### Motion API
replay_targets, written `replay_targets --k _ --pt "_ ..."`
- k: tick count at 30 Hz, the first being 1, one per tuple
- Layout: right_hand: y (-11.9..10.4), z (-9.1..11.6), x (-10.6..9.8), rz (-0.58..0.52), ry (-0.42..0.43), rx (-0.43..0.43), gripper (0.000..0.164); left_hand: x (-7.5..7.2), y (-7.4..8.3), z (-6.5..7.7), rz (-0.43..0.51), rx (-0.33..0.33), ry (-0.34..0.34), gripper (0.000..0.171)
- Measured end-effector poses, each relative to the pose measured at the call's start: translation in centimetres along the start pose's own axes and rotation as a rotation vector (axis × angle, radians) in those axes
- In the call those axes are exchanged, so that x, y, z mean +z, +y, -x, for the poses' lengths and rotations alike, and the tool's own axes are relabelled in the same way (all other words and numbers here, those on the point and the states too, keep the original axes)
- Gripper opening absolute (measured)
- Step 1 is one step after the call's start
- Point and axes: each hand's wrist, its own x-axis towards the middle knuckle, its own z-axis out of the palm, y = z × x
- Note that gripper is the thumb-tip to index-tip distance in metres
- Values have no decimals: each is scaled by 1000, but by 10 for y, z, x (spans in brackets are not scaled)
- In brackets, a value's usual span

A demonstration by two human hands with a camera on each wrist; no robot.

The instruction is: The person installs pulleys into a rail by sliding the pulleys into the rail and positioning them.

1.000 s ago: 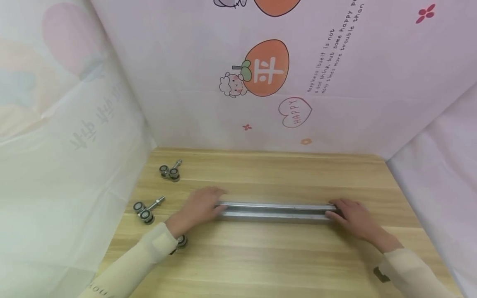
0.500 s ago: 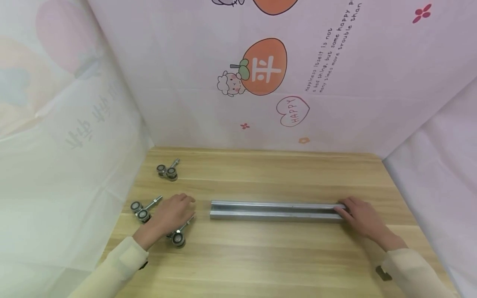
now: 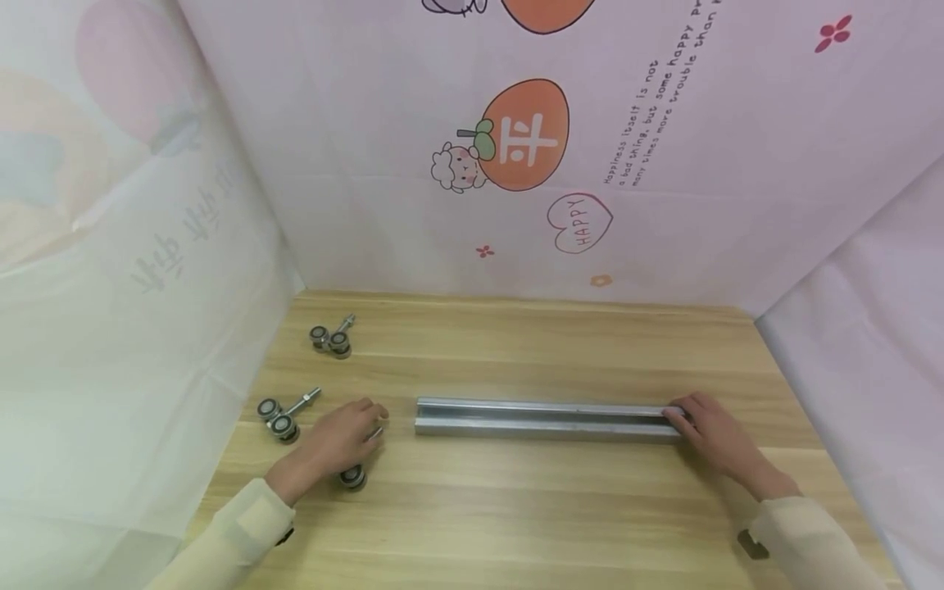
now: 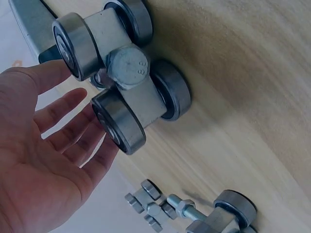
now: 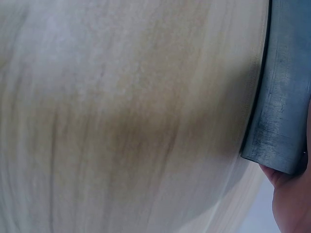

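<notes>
A silver metal rail with a slot along its top [image 3: 546,432] lies lengthwise on the wooden table. At its right end my right hand [image 3: 715,434] grips it, thumb over the top edge; the right wrist view shows that rail end [image 5: 279,111] beside part of the hand. My left hand [image 3: 335,442] reaches over the nearest roller hanger [image 3: 353,477], which has several wheels and a threaded bolt. In the left wrist view, the fingers [image 4: 73,141] spread loosely around this roller hanger [image 4: 129,68], with gaps between them; part of the thumb is hidden behind a wheel.
Two more roller hangers lie at the left: one near the back [image 3: 332,340], another beside my left wrist [image 3: 280,422]. White printed cloth [image 3: 369,205] walls the wooden table [image 3: 553,524] at the back and sides.
My left hand has let go of the rail's left end and moved left, then down over the nearest roller hanger. The rail shifted slightly right at first. My right hand keeps its grip.
</notes>
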Motion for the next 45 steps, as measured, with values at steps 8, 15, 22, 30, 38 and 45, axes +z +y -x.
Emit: replay_targets --k 8,15,22,30,38,45 --pt "-2 2 3 -12 34 -7 20 0 6 0 21 -15 -30 29" --pt "0 3 6 -2 62 -17 18 3 7 -1 8 -3 -31 29" --pt "0 4 8 -11 86 -10 16 5 8 -1 15 -13 -22 26" --pt "2 3 9 -10 100 -21 15 5 7 -1 59 -42 -14 27" --pt "4 3 12 -7 115 -29 13 2 4 3 146 -93 22 33" --pt "4 4 13 -5 120 -35 14 2 3 8 145 -69 87 33"
